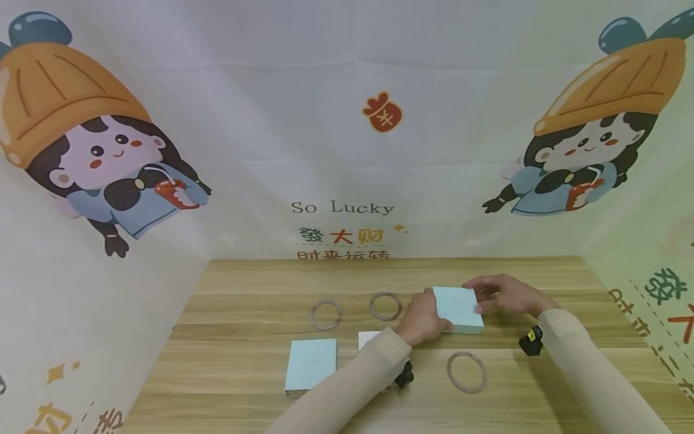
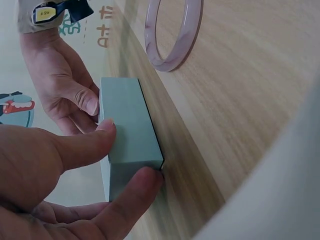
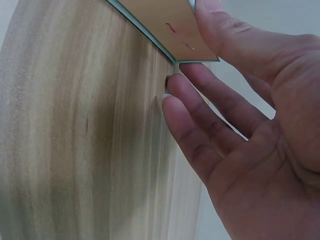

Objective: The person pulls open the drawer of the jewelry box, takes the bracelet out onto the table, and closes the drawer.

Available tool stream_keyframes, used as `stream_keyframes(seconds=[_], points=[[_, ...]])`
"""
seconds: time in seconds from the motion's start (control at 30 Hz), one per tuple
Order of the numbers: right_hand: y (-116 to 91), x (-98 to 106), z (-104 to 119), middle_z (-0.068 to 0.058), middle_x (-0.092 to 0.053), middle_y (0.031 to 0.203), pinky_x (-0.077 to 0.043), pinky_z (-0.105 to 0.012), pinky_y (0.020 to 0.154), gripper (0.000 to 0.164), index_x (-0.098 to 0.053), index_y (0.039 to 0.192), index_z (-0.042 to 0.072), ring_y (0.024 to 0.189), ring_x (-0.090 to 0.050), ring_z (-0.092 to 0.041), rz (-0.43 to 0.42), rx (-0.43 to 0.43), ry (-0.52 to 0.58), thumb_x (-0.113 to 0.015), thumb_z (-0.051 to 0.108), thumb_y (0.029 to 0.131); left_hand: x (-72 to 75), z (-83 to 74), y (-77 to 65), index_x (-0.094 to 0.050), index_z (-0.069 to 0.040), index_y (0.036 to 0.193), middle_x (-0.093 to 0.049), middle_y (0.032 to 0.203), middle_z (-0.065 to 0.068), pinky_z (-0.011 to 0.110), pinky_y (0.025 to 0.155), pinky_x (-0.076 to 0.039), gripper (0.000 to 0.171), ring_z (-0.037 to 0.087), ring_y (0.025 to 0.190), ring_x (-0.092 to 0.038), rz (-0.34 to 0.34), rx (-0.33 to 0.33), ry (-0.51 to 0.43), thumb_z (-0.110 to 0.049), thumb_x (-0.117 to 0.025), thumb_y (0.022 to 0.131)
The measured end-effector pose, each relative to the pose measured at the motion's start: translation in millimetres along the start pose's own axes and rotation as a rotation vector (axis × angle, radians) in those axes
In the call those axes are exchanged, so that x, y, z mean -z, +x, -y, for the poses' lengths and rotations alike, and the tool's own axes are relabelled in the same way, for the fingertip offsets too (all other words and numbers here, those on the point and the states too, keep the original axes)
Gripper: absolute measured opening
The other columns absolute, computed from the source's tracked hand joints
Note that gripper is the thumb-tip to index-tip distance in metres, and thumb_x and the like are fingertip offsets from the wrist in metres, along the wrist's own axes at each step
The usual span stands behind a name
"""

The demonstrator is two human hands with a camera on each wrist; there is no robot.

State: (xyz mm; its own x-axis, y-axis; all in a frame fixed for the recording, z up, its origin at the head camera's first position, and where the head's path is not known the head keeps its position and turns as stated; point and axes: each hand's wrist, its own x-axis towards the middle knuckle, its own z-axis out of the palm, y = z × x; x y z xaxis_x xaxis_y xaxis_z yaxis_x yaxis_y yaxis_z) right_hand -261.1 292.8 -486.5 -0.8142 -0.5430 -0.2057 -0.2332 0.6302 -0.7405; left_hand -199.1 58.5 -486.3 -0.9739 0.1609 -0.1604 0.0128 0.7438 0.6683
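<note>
Both hands are on a pale blue box [image 1: 458,307] at the right of the table. My left hand [image 1: 423,318] grips its left end, with the thumb on the near long side and a finger against the end face in the left wrist view. At the opposite end, my right hand [image 1: 506,294] holds the box between its thumb and fingers. The right wrist view shows a tan end face [image 3: 167,25] with thin blue edges, the thumb against its edge and fingers beneath. A pinkish, translucent bangle [image 1: 449,366] lies nearer the front; it also appears in the left wrist view.
Two more bangles, one at left [image 1: 341,314] and one closer to the box [image 1: 385,319], lie on the wooden table [image 1: 244,301]. A second pale blue box [image 1: 311,363] sits front left. Beside it, a white item [image 1: 367,339] is partly hidden by the left sleeve. Printed cloth surrounds the table.
</note>
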Motion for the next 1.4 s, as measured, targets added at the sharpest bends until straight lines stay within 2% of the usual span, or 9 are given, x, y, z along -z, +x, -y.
stream_keyframes(seconds=[0.17, 0.37, 0.53, 0.7, 0.8, 0.97, 1.13, 1.27, 1.4], points=[[-2.7, -1.6, -0.8, -0.02, -0.069, 0.125, -0.057, -0.048, 0.094, 0.058, -0.06, 0.138, 0.0, 0.112, -0.067, -0.032, -0.037, -0.01, -0.022, -0.081, 0.021, 0.089, 0.6, -0.6, 3.5, -0.059, 0.002, 0.123, -0.067, 0.106, 0.014, 0.025, 0.074, -0.054, 0.06, 0.015, 0.085, -0.06, -0.001, -0.032, -0.012, -0.015, -0.091, 0.077], [-8.3, -2.9, -1.5, -0.016, -0.072, 0.114, -0.057, -0.035, 0.087, 0.052, -0.064, 0.131, -0.001, 0.103, -0.066, -0.023, -0.088, -0.029, -0.009, -0.082, 0.02, 0.087, 3.9, -2.0, 14.4, -0.071, 0.002, 0.096, -0.067, 0.082, 0.006, 0.02, 0.057, -0.045, 0.037, 0.011, 0.066, -0.048, 0.019, -0.067, 0.078, -0.015, -0.094, 0.073], [-14.4, -6.2, -1.7, -0.013, -0.073, 0.107, -0.054, -0.032, 0.083, 0.044, -0.066, 0.126, 0.0, 0.097, -0.066, -0.019, -0.131, -0.037, -0.001, -0.081, 0.018, 0.088, 9.9, -1.2, 25.5, -0.078, 0.001, 0.085, -0.067, 0.078, 0.002, 0.02, 0.06, -0.039, 0.028, 0.011, 0.068, -0.043, 0.042, -0.059, 0.094, -0.018, -0.095, 0.071], [-21.5, -12.6, -2.4, -0.012, -0.075, 0.104, -0.052, -0.032, 0.078, 0.035, -0.069, 0.119, 0.003, 0.093, -0.067, -0.019, -0.193, -0.054, -0.001, -0.079, 0.019, 0.09, 16.1, -0.1, 35.2, -0.08, -0.003, 0.098, -0.075, 0.109, 0.005, 0.026, 0.085, -0.055, 0.034, 0.017, 0.097, -0.063, 0.045, -0.017, 0.076, -0.016, -0.094, 0.071], [-25.7, -17.9, -3.6, -0.01, -0.076, 0.1, -0.051, -0.031, 0.075, 0.031, -0.07, 0.118, 0.005, 0.09, -0.067, -0.017, -0.235, -0.064, -0.012, -0.078, 0.021, 0.092, 19.6, 0.6, 40.0, -0.08, -0.006, 0.107, -0.076, 0.117, 0.006, 0.031, 0.099, -0.055, 0.04, 0.025, 0.117, -0.064, 0.023, 0.003, 0.086, -0.015, -0.094, 0.071], [-32.4, -29.0, -0.3, -0.008, -0.076, 0.093, -0.052, -0.028, 0.069, 0.027, -0.07, 0.116, 0.006, 0.08, -0.068, -0.016, -0.297, -0.083, -0.02, -0.075, 0.021, 0.094, 25.0, 3.0, 47.3, -0.082, -0.008, 0.101, -0.079, 0.108, 0.004, 0.026, 0.092, -0.057, 0.029, 0.021, 0.109, -0.068, -0.006, 0.042, 0.035, -0.012, -0.092, 0.074], [-38.2, -42.4, 8.1, -0.014, -0.076, 0.09, -0.06, -0.03, 0.066, 0.027, -0.067, 0.117, -0.002, 0.076, -0.072, -0.021, -0.324, -0.095, 0.094, -0.072, 0.013, 0.096, 26.8, 6.4, 52.3, -0.081, -0.007, 0.103, -0.078, 0.11, 0.007, 0.029, 0.091, -0.058, 0.02, 0.024, 0.11, -0.068, -0.01, 0.053, -0.059, -0.007, -0.083, 0.084], [-38.3, -53.9, 12.9, -0.016, -0.078, 0.091, -0.062, -0.031, 0.069, 0.03, -0.065, 0.119, -0.006, 0.078, -0.074, -0.02, -0.344, -0.132, 0.167, -0.072, 0.012, 0.096, 25.9, 9.4, 54.5, -0.079, -0.006, 0.113, -0.076, 0.117, 0.009, 0.031, 0.091, -0.059, 0.024, 0.025, 0.116, -0.068, -0.012, 0.041, -0.11, -0.002, -0.072, 0.091], [-35.7, -63.8, 15.4, -0.017, -0.078, 0.091, -0.063, -0.03, 0.069, 0.033, -0.064, 0.12, -0.007, 0.078, -0.075, -0.02, -0.377, -0.163, 0.208, -0.073, 0.014, 0.096, 25.3, 12.1, 56.0, -0.076, -0.007, 0.12, -0.074, 0.124, 0.007, 0.032, 0.095, -0.058, 0.03, 0.024, 0.123, -0.066, -0.009, 0.029, -0.112, 0.001, -0.062, 0.095]])
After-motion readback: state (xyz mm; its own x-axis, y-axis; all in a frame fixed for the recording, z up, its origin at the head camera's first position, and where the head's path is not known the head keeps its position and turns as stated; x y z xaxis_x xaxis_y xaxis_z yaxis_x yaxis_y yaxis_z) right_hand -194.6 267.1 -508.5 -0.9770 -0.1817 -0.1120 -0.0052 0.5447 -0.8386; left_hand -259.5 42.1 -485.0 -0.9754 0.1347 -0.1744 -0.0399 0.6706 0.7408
